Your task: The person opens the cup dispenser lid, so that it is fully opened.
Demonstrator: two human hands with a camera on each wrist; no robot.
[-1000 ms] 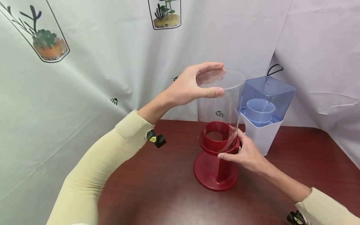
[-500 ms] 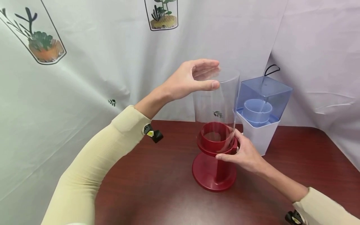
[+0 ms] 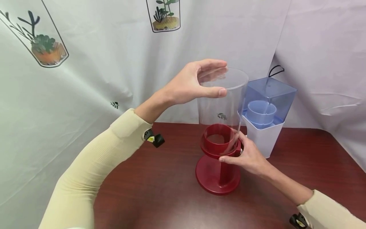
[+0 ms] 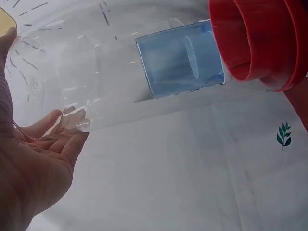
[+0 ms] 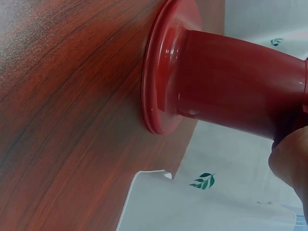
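Note:
A tall clear plastic cylinder (image 3: 210,108) stands on a red pedestal stand (image 3: 208,178), its lower end around the stand's raised red ring (image 3: 214,148). My left hand (image 3: 193,82) holds the cylinder by its top rim, thumb on the near side and fingers on the far side. In the left wrist view the fingers (image 4: 45,151) show at the clear wall. Lower down, my right hand (image 3: 250,157) grips the stand's upper collar from the right. The right wrist view shows the stand's column (image 5: 236,82) and round foot on the table; most of that hand is out of frame.
Close behind my right hand stands a white container with a translucent blue top (image 3: 264,114), a round cup shape inside and a black loop above. A brown wooden table (image 3: 160,184) carries everything. White printed fabric (image 3: 114,47) hangs behind and at both sides.
The cylinder's top leaned slightly left, then came back right with my left hand. My right hand keeps its grip on the stand. The whole view has shifted a little.

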